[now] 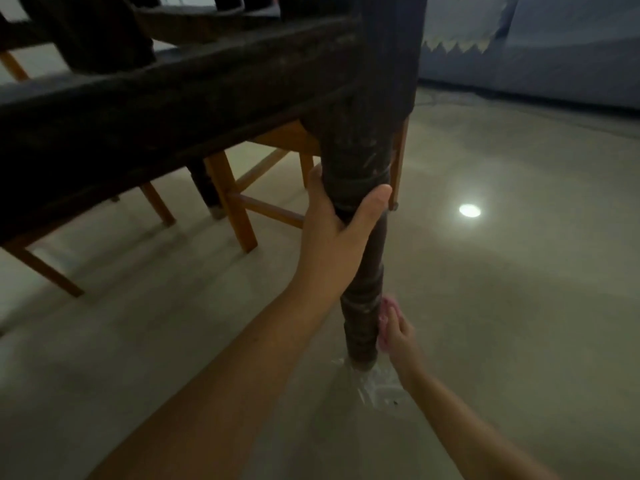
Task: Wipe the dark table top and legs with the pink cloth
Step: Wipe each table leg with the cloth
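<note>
Under the table rail (166,109), wooden chairs (235,206) stand on the pale floor (502,306) at left. At centre, the left hand (336,220) wraps the dark turned leg (360,271) just below its wide collar, thumb on the right side. Lower right, the right hand (398,330) presses the pink cloth (386,320) against the leg near its foot, fingers closed on it.
</note>
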A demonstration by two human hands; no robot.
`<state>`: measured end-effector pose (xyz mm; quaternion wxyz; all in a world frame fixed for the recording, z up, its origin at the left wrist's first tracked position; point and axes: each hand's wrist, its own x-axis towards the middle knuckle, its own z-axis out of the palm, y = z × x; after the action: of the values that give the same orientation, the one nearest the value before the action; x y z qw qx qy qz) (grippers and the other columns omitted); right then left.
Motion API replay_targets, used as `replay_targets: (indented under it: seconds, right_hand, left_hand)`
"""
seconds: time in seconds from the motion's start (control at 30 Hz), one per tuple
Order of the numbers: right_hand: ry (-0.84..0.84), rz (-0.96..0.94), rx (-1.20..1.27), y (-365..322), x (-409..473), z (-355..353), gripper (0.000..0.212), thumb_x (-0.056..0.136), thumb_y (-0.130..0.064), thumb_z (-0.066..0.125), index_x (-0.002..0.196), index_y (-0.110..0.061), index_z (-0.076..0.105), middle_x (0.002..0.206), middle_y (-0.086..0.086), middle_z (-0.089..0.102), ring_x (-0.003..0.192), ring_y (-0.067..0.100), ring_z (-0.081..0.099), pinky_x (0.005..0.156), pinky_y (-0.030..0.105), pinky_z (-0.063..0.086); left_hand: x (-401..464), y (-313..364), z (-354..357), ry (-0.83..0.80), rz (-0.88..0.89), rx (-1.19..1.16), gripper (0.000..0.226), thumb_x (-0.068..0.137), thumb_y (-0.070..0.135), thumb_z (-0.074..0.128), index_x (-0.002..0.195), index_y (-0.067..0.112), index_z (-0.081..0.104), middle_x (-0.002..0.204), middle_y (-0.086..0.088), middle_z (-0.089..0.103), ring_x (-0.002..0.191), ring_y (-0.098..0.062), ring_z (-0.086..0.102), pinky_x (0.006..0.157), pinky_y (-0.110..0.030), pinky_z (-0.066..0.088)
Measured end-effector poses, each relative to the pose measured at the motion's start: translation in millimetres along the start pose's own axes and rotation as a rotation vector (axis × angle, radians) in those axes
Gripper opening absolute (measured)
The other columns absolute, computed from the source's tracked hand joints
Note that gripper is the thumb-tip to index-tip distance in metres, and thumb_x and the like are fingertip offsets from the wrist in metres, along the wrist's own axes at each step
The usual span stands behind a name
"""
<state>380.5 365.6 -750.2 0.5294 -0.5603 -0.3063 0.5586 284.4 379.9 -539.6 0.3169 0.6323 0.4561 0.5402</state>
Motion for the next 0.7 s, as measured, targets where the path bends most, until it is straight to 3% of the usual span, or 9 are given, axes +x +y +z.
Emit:
replay_targets:
  seconds: [0.07,0.13,0.23,0.37,0.43,0.5,0.6,0.67,0.7]
  right_hand:
    - [0.000,-0.085,0.065,-28.1,4.8,11.4,0.058,0.091,-0.051,0.045,0.136,-0.016,0.049,0.116,0.003,0.063,0.104,0.018,0.060,0.077,0.027,0.053]
    - [-0.037,-0.241,0.101,-58.8,4.3,19.6,0.059,0.088,-0.057,0.045,0.132,-0.018,0.053,0.121,0.006,0.065,0.114,0.022,0.060,0.092,0.037,0.051]
    - [-0.039,-0.359,0.084,-59.6,2.1,19.8,0.046,0.093,-0.048,0.040,0.125,-0.020,0.058,0.104,-0.003,0.068,0.101,0.015,0.063,0.087,0.028,0.050]
    - [-0.022,-0.105,-0.167,1.2,14.5,-8.7,0.032,0.101,-0.026,0.038,0.124,-0.013,0.057,0.087,-0.005,0.061,0.076,0.000,0.056,0.068,0.016,0.044]
    - [-0.056,-0.006,-0.336,21.0,11.7,-21.8,0.029,0.103,-0.019,0.034,0.124,-0.020,0.054,0.104,-0.001,0.064,0.090,0.005,0.057,0.082,0.025,0.046]
    - [-0.050,0.001,-0.289,21.0,1.3,-20.5,0.031,0.103,-0.021,0.034,0.128,-0.022,0.052,0.120,0.001,0.060,0.105,0.012,0.055,0.096,0.032,0.042]
    - [0.050,-0.178,-0.003,-21.2,-30.5,-0.6,0.029,0.099,-0.027,0.039,0.119,-0.018,0.058,0.106,-0.003,0.065,0.096,0.011,0.058,0.088,0.032,0.049]
    - [0.017,-0.452,-0.011,-60.4,-55.5,11.4,0.027,0.100,-0.031,0.034,0.097,-0.021,0.058,0.084,-0.016,0.062,0.079,0.003,0.057,0.071,0.020,0.050]
    - [-0.025,-0.582,-0.052,-76.9,-66.9,17.8,0.028,0.102,-0.027,0.030,0.095,-0.022,0.057,0.085,-0.021,0.061,0.079,0.000,0.058,0.072,0.016,0.049]
  left_hand:
    - [-0.6,0.6,0.1,0.004,-0.003,-0.003,0.081,0.069,0.052,0.052,0.137,0.015,0.032,0.111,0.013,0.052,0.089,0.012,0.050,0.076,0.004,0.038]
    - [0.0,-1.7,0.0,0.013,-0.005,0.013,0.078,0.074,0.052,0.060,0.137,0.013,0.033,0.107,0.016,0.052,0.091,0.009,0.053,0.079,0.000,0.041]
    - [0.2,-5.1,0.1,0.025,-0.001,0.041,0.077,0.077,0.050,0.060,0.137,0.011,0.033,0.116,0.008,0.054,0.095,0.006,0.052,0.083,-0.001,0.041]
    - [0.2,-2.9,-0.7,0.011,-0.016,0.060,0.071,0.078,0.043,0.056,0.137,0.012,0.032,0.109,0.012,0.050,0.086,0.015,0.048,0.075,0.006,0.035]
    - [1.0,-3.9,-0.6,0.001,-0.038,0.076,0.065,0.083,0.037,0.057,0.138,0.013,0.031,0.113,0.011,0.051,0.084,0.014,0.047,0.071,0.009,0.032]
    - [1.6,-4.6,-0.8,-0.005,-0.053,0.090,0.066,0.084,0.038,0.057,0.139,0.014,0.030,0.123,0.004,0.052,0.093,0.006,0.048,0.070,0.009,0.032]
    - [3.0,-4.9,-2.5,-0.015,-0.052,0.074,0.067,0.084,0.037,0.057,0.139,0.013,0.029,0.128,-0.001,0.052,0.105,-0.005,0.050,0.076,0.003,0.037]
    - [3.5,-3.3,-4.5,-0.038,-0.048,0.065,0.067,0.083,0.038,0.058,0.138,0.012,0.030,0.124,0.001,0.053,0.105,-0.005,0.053,0.079,-0.002,0.041]
    - [3.3,-2.2,-5.6,-0.051,-0.049,0.054,0.067,0.082,0.039,0.059,0.136,0.013,0.031,0.119,0.005,0.054,0.100,0.001,0.054,0.078,-0.002,0.042]
